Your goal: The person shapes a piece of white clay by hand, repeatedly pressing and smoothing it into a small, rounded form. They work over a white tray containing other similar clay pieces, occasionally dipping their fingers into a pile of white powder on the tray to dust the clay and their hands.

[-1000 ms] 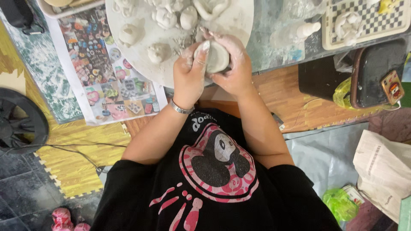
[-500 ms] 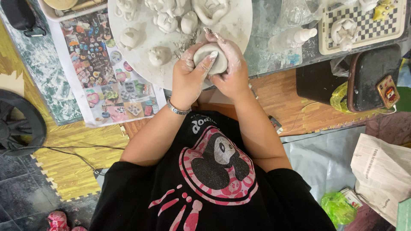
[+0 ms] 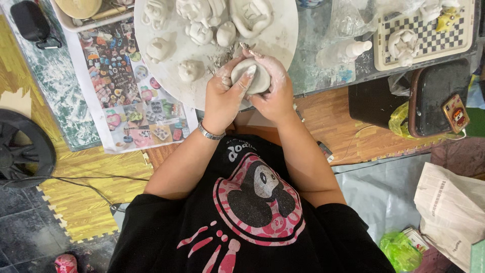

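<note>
Both hands, left hand [image 3: 225, 96] and right hand [image 3: 275, 93], are cupping closed around a smooth grey clay lump [image 3: 251, 77] at the round white board's [image 3: 166, 76] near edge; even, gentle thumb pressure should be keeping it symmetrical.

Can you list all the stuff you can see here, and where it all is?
clay lump: one, grey, held between both hands
round board: one, whitish, on the table
small clay figures: several, pale grey, on the round board
picture sheet: one, many colours, left of the board
checkered tray: one, black and white, upper right
squeeze bottle: one, clear, lying right of the board
fan: one, black, floor at left
left hand: clay-dusted, gripping the lump
right hand: clay-dusted, cupping the lump
</note>
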